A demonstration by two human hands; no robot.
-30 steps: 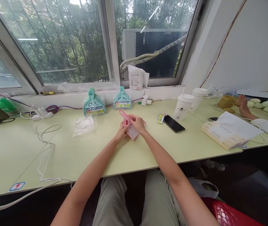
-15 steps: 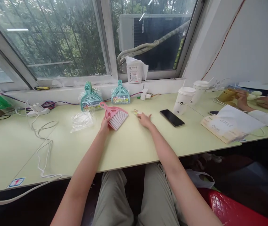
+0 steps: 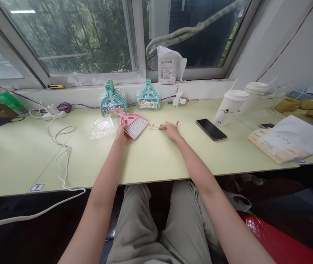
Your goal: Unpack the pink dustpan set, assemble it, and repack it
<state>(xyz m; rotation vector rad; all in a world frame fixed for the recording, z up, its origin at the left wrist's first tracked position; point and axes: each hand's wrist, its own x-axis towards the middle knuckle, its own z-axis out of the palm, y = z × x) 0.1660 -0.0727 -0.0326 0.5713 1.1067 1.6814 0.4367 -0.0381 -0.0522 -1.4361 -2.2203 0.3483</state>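
Gripping the pink brush-and-dustpan set (image 3: 132, 124) on the green desk (image 3: 150, 161) at its near edge, left hand (image 3: 121, 132) closed on it; right hand (image 3: 170, 129) flat, fingers spread, touching small printed label (image 3: 154, 127).

Brush (image 3: 133, 124) left of label (image 3: 154, 127); phone (image 3: 211, 129) right.

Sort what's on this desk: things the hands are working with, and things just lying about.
In hand: left hand on pink brush set; right hand at small label card.

Lying about: phone, two cups, teal brush sets, empty plastic bag, cable.
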